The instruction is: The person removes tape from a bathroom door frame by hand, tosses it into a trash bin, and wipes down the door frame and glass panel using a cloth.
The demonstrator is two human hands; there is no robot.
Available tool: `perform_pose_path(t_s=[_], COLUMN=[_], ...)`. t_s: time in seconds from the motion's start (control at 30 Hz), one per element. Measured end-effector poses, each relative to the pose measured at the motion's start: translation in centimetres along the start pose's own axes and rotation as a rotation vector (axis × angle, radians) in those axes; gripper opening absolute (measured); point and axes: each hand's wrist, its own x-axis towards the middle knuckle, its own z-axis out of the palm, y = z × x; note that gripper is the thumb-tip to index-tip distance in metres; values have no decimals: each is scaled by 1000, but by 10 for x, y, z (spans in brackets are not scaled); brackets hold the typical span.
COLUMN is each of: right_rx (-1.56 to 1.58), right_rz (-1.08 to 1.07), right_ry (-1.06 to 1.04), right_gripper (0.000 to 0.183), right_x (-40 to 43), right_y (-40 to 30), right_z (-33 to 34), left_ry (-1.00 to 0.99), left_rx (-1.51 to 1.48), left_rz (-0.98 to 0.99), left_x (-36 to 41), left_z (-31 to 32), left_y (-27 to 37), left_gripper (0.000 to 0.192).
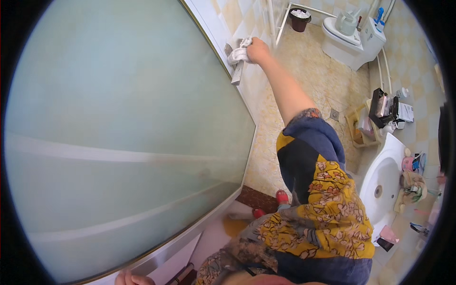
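At the upper middle, my right hand (259, 52) is closed on a white cloth (238, 56), which is pressed around a metal door handle (237, 73) beside the white door frame. The frosted glass door pane (124, 107) fills the left of the view. At the bottom edge, my left hand (133, 278) is partly cut off by the picture's rim, near the lower metal edge (146, 262) of the door; its fingers look curled, and whether it grips anything does not show.
A white toilet (345, 48) bears a translucent jug (346, 23). A dark waste bin (299, 25) stands by the wall. On the right are a cluttered shelf rack (356, 131) and a white washbasin (381, 178) with toiletries beside it. A dark red mat (257, 198) lies near red slippers (282, 197).
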Motion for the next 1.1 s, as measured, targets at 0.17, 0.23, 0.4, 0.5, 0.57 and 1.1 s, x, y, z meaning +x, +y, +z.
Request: perform_pose_path(t_s=[0.17, 0.23, 0.4, 0.5, 0.57, 1.1], right_rx=[786, 1306, 1468, 779, 758, 438], right_rz=[51, 129, 129, -44, -16, -206], right_ry=[257, 233, 22, -203, -236, -291], right_gripper=[23, 22, 19, 20, 20, 25], right_x=[20, 19, -3, -28, -31, 22], right_y=[29, 27, 16, -19, -35, -31], right_z=[-6, -11, -46, -29, -25, 12], left_ry=[87, 87, 98, 124, 116, 38], left_rx=[-19, -6, 14, 20, 16, 3], left_rz=[-17, -29, -25, -22, -22, -7], left_x=[-4, -4, -3, -5, -7, -9], left_z=[8, 10, 10, 11, 10, 1], left_y=[-1, -2, 0, -2, -2, -3], left_gripper=[17, 17, 19, 19, 18, 16])
